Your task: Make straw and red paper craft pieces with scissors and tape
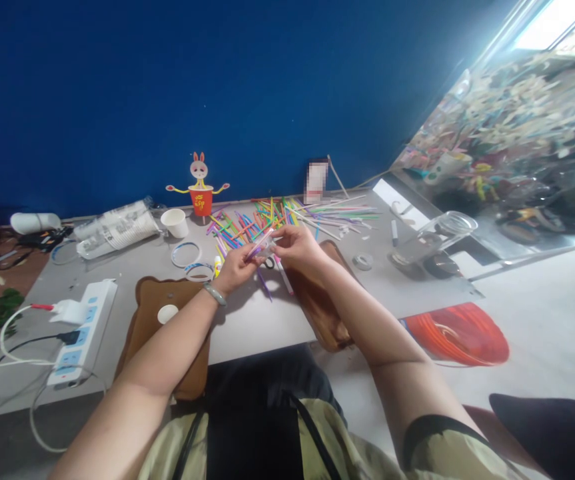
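My left hand (238, 268) and my right hand (297, 247) meet above the middle of the table. Between them, the fingers of my left hand pinch thin purple straws (257, 249). My right hand's fingers are closed on a small clear piece (268, 248) touching the straws; what it is cannot be made out. Behind the hands lies a loose pile of coloured straws (247, 227). A pink-and-white marker (285, 276) and a purple straw (264, 285) rest on the table just below the hands.
A red cup (201, 201) with a rabbit figure stands at the back beside a white paper cup (174, 223). A power strip (84, 333) and brown pad (140, 313) are left. Tape rolls (186, 254), a brown tray (324, 313) and a glass jar (430, 237) surround the work area.
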`<state>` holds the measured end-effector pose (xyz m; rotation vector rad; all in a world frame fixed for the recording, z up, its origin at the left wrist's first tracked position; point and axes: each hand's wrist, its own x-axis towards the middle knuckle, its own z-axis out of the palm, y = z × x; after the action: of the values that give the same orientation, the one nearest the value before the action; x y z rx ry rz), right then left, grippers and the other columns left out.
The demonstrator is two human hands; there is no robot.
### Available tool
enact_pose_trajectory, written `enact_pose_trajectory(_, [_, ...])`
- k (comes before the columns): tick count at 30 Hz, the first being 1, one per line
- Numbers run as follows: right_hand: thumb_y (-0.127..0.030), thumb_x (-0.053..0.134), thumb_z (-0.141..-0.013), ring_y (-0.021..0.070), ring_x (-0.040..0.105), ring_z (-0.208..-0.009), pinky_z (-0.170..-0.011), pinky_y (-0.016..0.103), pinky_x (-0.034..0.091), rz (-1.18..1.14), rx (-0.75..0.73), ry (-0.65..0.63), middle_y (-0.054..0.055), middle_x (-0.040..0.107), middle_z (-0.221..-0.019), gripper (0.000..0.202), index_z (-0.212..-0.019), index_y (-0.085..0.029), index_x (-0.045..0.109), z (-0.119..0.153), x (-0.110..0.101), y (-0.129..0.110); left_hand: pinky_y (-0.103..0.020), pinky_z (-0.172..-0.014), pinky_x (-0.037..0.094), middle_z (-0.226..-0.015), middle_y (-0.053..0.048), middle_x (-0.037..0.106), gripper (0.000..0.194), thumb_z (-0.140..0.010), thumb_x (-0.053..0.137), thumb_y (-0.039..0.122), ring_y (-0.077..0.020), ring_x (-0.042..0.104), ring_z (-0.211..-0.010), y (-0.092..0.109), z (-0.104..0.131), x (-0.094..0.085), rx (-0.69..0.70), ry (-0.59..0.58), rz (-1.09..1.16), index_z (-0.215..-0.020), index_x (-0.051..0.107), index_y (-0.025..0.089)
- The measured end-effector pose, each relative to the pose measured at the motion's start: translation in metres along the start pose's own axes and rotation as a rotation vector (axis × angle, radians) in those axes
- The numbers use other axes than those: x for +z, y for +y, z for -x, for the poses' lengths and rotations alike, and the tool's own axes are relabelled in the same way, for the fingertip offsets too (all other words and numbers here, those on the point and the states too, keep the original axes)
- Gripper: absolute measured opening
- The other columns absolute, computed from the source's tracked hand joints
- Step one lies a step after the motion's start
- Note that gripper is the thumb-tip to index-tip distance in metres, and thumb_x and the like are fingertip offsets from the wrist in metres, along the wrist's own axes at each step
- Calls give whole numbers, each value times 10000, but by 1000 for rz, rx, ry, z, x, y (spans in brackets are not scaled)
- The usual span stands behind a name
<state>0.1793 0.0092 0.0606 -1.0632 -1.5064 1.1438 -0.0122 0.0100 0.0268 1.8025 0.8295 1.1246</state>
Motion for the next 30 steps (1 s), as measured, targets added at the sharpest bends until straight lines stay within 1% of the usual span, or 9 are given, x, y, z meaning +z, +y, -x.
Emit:
enact_pose_trajectory(5, [-336, 783, -648, 87, 526, -505, -462, 202, 367, -12, 13, -5, -37, 606, -610, 346, -881, -164, 596, 1, 0, -3, -221, -588, 386, -721, -2, 650, 252, -806, 669, 300, -110, 493, -594, -3, 1, 0, 12, -10, -45, -1005, 712, 151])
enact_pose_trajectory(13, [-303, 755, -668, 102, 556, -523, -459, 211, 395, -18, 22, -14, -22, 617, -636, 271, -822, -173, 575, 7, 0, -9, -255, -717, 455, -885, -42, 715, 264, -865, 599, 307, -166, 624, -769, -9, 1, 1, 85, -55, -142, -1066, 693, 164])
enact_pose_trajectory(16, [-268, 744, -662, 111, 582, -567, -509, 223, 442, -15, 1, 22, -8, 641, -677, 226, -813, -162, 613, 4, -1, -7, -264, -728, 461, -920, -54, 722, 284, -881, 580, 313, -181, 642, -801, -7, 3, 1, 108, -60, -187, -1102, 684, 169])
enact_pose_trajectory(19, [-274, 758, -656, 140, 632, -677, -618, 255, 506, -7, -55, 83, 22, 683, -770, 209, -804, -157, 669, 2, -4, -5, -273, -734, 472, -974, -69, 728, 310, -901, 552, 320, -191, 660, -825, -5, 5, 1, 135, -85, -224, -1151, 666, 177])
enact_pose_trajectory(22, [-294, 810, -641, 167, 665, -758, -700, 293, 540, -71, -50, 39, 49, 713, -875, 325, -920, -166, 702, 3, -4, -2, -297, -791, 485, -1053, -93, 729, 333, -911, 535, 312, -209, 681, -891, -7, 5, 1, 177, -97, -276, -1202, 646, 193])
enact_pose_trajectory(24, [-302, 841, -628, 172, 677, -787, -728, 309, 551, -140, -35, 11, 61, 719, -960, 453, -1039, -181, 694, 6, -3, 0, -319, -834, 486, -1087, -114, 726, 339, -917, 520, 315, -227, 686, -943, -11, 4, 0, 221, -75, -345, -1207, 647, 196])
enact_pose_trajectory(26, [-304, 855, -627, 170, 680, -811, -757, 316, 553, -183, -32, 6, 60, 719, -999, 520, -1107, -195, 685, 10, -1, 3, -329, -844, 492, -1083, -129, 728, 341, -925, 500, 337, -236, 690, -953, -15, 3, 0, 269, -48, -421, -1190, 659, 192])
enact_pose_trajectory(28, [-309, 847, -654, 162, 678, -804, -772, 317, 550, -197, -23, 3, 44, 722, -954, 533, -1149, -200, 682, 12, 1, 5, -324, -840, 500, -1067, -129, 733, 353, -935, 478, 359, -230, 695, -940, -17, 3, 0, 304, -40, -472, -1184, 661, 189])
enact_pose_trajectory(30, [-327, 829, -687, 153, 670, -760, -758, 318, 550, -188, -11, 8, 21, 715, -859, 533, -1182, -197, 676, 14, 2, 7, -312, -844, 505, -1068, -118, 735, 370, -944, 463, 377, -217, 696, -943, -16, 3, 0, 312, -37, -488, -1204, 648, 190])
